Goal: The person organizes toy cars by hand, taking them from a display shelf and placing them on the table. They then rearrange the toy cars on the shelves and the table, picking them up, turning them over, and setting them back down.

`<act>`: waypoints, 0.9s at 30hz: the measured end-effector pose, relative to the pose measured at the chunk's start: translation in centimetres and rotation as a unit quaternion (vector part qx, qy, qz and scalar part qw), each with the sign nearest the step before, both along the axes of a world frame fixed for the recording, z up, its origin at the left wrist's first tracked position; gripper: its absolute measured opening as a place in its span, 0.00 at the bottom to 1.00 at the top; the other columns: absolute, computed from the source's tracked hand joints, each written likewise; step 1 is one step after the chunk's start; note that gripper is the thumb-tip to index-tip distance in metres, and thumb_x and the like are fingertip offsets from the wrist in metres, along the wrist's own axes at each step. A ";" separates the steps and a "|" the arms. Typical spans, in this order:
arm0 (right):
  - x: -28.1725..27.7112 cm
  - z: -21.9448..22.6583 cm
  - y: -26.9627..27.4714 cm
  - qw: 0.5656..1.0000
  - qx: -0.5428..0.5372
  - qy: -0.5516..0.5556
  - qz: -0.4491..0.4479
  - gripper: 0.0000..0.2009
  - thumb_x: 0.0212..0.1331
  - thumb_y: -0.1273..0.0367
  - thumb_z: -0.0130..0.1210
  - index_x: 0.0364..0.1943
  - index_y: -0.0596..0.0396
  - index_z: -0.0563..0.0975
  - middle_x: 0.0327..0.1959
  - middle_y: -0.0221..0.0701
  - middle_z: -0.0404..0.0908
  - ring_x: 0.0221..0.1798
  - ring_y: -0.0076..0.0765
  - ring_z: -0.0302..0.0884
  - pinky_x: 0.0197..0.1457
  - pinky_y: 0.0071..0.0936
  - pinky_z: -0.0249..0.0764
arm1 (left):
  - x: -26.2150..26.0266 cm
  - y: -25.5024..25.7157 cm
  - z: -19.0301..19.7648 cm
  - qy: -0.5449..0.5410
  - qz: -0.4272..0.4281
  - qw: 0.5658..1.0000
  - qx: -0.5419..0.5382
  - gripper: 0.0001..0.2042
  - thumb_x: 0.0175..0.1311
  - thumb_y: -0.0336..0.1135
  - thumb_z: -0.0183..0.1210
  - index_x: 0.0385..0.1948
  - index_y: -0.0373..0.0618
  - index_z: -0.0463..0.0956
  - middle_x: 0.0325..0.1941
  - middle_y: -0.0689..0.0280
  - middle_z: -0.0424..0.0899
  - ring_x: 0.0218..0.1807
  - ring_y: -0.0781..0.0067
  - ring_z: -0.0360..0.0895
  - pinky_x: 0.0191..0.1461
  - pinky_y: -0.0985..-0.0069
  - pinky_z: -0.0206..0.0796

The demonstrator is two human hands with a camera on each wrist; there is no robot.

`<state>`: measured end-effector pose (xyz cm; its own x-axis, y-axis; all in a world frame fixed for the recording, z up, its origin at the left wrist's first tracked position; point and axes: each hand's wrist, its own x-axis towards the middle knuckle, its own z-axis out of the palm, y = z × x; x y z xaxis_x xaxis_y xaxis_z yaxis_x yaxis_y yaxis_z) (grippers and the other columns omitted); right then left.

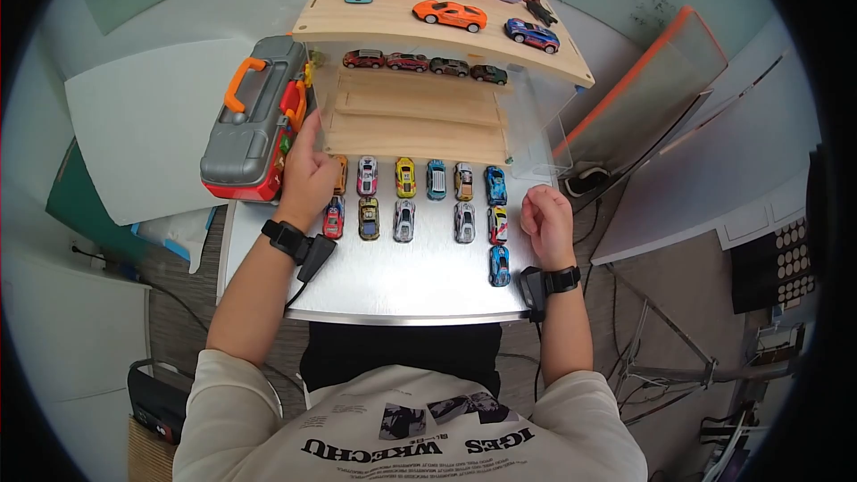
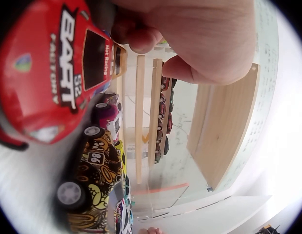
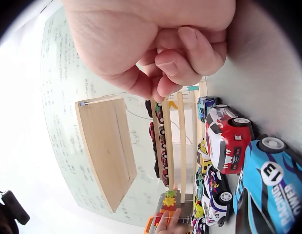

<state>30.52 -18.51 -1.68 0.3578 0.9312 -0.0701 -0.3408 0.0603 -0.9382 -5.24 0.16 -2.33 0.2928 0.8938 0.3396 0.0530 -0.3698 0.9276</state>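
In the head view the left hand (image 1: 310, 180) is beside the left end of the car rows, one finger stretched up along the clear shelf side. The orange car (image 1: 340, 175) is right next to it, partly covered; whether the hand touches it I cannot tell. A red car (image 1: 334, 218) lies below, large in the left wrist view (image 2: 39, 73). At the right end the right hand (image 1: 548, 221) hovers with fingers loosely curled and nothing in them, beside a yellow, white and red car (image 1: 498, 225). Blue cars (image 1: 495, 186) (image 1: 500, 266) sit above and below that one.
Two rows of toy cars line the metallic table (image 1: 420, 290). Behind them stands a clear-sided wooden shelf (image 1: 420, 138) with several cars on its upper tier, and larger cars and dolls on top. A grey and red toolbox (image 1: 259, 125) stands left.
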 end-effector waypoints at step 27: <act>-0.3 0.6 -0.4 0.999 -0.024 -0.024 -0.008 0.10 0.69 0.70 0.57 0.27 0.55 0.77 0.18 0.23 0.73 0.15 0.17 0.59 0.19 0.20 0.52 | 0.8 1.2 -1.4 -0.092 -0.006 0.994 -0.049 0.33 0.60 0.18 0.51 0.73 0.35 0.61 0.73 0.54 0.72 0.58 0.73 0.81 0.58 0.78 0.74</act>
<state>30.24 -18.94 -1.12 0.3764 0.9213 -0.0977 -0.2955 0.0194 -0.9551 -4.46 1.33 -3.72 0.2451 0.9219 0.3001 -0.1258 -0.2767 0.9527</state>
